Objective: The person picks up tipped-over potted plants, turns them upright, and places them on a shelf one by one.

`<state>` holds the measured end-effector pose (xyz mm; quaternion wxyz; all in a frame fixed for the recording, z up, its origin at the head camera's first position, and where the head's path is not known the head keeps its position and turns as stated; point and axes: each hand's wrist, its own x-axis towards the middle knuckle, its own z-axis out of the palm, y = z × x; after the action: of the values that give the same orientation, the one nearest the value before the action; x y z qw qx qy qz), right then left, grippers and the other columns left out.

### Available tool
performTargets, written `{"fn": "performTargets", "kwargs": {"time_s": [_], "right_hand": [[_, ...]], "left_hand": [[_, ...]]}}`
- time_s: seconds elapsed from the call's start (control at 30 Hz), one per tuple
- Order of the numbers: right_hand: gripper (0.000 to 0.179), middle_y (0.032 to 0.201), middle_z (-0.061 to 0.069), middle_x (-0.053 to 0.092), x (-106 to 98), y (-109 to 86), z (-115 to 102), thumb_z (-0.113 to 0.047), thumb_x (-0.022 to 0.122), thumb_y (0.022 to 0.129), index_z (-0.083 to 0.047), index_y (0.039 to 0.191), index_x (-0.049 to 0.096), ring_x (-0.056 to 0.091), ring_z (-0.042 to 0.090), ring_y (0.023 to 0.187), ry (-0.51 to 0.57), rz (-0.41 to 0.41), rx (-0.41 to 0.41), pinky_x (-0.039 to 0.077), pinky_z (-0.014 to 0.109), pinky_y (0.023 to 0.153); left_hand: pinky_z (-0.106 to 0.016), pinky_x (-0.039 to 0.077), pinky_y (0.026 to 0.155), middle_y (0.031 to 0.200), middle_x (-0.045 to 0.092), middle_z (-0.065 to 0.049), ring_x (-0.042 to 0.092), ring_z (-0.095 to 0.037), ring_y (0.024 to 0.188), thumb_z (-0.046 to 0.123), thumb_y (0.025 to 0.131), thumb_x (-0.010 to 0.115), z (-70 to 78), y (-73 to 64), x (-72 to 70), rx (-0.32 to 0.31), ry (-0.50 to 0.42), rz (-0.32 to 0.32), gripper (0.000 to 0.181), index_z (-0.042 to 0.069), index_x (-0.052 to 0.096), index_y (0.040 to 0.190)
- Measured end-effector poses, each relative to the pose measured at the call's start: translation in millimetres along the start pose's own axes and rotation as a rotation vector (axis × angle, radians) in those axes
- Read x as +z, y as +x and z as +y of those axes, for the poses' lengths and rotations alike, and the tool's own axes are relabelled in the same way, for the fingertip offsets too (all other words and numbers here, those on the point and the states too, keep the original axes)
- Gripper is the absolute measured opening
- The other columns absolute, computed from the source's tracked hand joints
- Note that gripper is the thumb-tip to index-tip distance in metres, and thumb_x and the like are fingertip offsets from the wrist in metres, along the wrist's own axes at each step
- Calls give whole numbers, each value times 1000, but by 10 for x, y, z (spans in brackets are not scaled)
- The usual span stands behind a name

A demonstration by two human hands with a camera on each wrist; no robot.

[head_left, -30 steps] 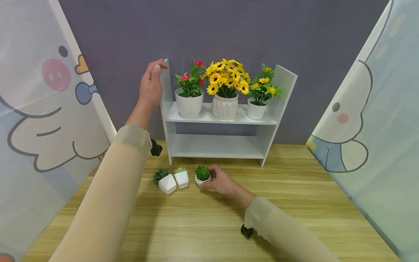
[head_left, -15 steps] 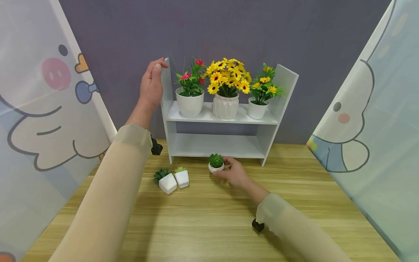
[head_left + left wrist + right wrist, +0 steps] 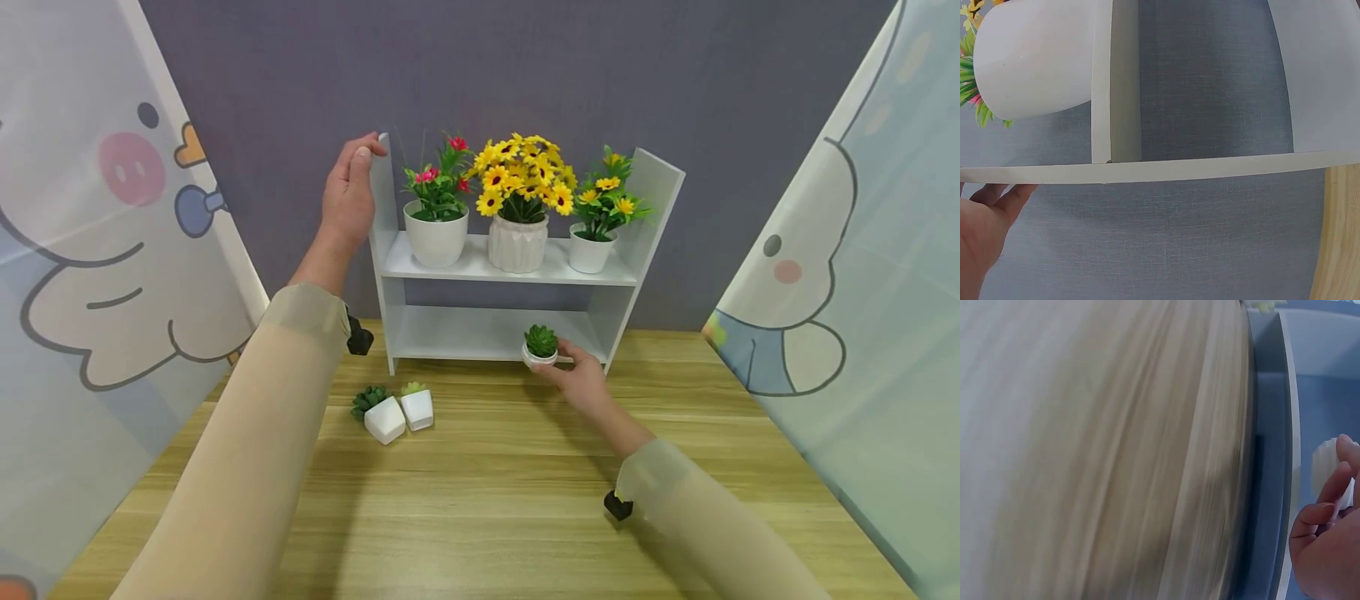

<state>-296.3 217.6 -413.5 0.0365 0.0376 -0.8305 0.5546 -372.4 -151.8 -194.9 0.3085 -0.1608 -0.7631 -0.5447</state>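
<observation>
My right hand (image 3: 587, 385) pinches a small potted succulent (image 3: 540, 342), a green rosette in a round white pot, in front of the lower board of a white two-tier shelf (image 3: 510, 277). In the right wrist view, the fingers of that hand (image 3: 1329, 531) cover most of the pot. My left hand (image 3: 349, 196) holds the upper end of the shelf's left side panel; in the left wrist view its fingertips pass behind the panel (image 3: 1210, 169). Two white-potted succulents, one dark green (image 3: 385, 419) and one light green (image 3: 417, 408), lie tipped over on the table.
On the upper board stand a pot of red flowers (image 3: 437, 235), a ribbed pot of yellow daisies (image 3: 517, 244) and a smaller yellow-flowered pot (image 3: 590, 250). A grey wall (image 3: 510, 67) is behind; printed cloth panels (image 3: 795, 267) flank the wooden table (image 3: 465, 517).
My right hand has carried the small succulent up and to the right, from the table to the front of the lower shelf board. The left hand keeps its place on the side panel.
</observation>
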Motion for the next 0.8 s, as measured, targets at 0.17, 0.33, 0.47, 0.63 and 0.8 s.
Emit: {"fn": "performTargets", "kwargs": {"time_s": [0.17, 0.33, 0.47, 0.63, 0.8], "right_hand": [[72, 158, 22, 53, -154, 40, 70, -28, 82, 100, -7, 162, 51, 67, 19, 93, -26, 60, 11, 60, 32, 77], [70, 161, 24, 53, -269, 70, 139, -29, 81, 101, -3, 160, 53, 61, 30, 130, -73, 132, 6, 54, 32, 97], [69, 163, 26, 51, -325, 85, 195, -26, 80, 102, 1, 159, 52, 50, 37, 148, -57, 161, 13, 47, 46, 118], [74, 166, 29, 48, -366, 89, 239, -25, 80, 102, 7, 160, 47, 40, 40, 160, -51, 192, 19, 32, 53, 133], [77, 168, 29, 46, -366, 99, 242, -31, 77, 104, 7, 162, 44, 39, 42, 161, -106, 206, 20, 33, 53, 133]], "left_hand": [[-29, 24, 135, 174, 45, 9, 32, -6, 165, 41, 121, 32, 1, 5, 9, 3, 2, 3, 37, 21, 61, 131], [-30, 24, 135, 174, 44, 10, 32, -6, 165, 42, 120, 31, 0, 1, 14, -7, 15, 2, 38, 21, 61, 132], [-30, 23, 136, 175, 44, 10, 32, -6, 165, 43, 120, 31, -1, -4, 17, -5, 19, 0, 39, 21, 61, 133], [-30, 24, 135, 174, 44, 11, 32, -5, 165, 43, 120, 31, 6, -6, 16, -7, 21, 1, 39, 21, 61, 133], [-29, 25, 135, 174, 45, 12, 31, -5, 165, 43, 120, 31, 7, -1, 5, -8, 15, 4, 38, 22, 61, 132]]}}
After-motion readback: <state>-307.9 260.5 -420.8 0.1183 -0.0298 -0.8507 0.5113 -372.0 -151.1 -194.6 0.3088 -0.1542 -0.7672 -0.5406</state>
